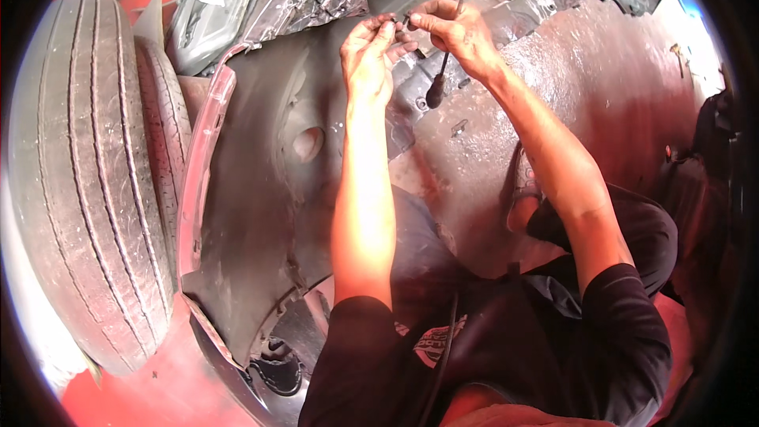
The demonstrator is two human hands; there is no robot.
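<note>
Your left hand [368, 59] and right hand [460, 35] pinch what appears a small part [407, 21], near the panel's [253, 142] far edge. Right fingers also grip a tool [435, 92]; keep it clear.

Two hands [368, 55] [460, 38], two tires [95, 174] [168, 111], one thin-shafted tool [435, 92]

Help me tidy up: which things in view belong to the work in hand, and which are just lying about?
Apparently in use:
slim bulb-ended tool in right hand
tiny dark piece beside left hand
large dark panel (less certain)

Probably just standing about:
nearer tyre
tyre behind it
</note>
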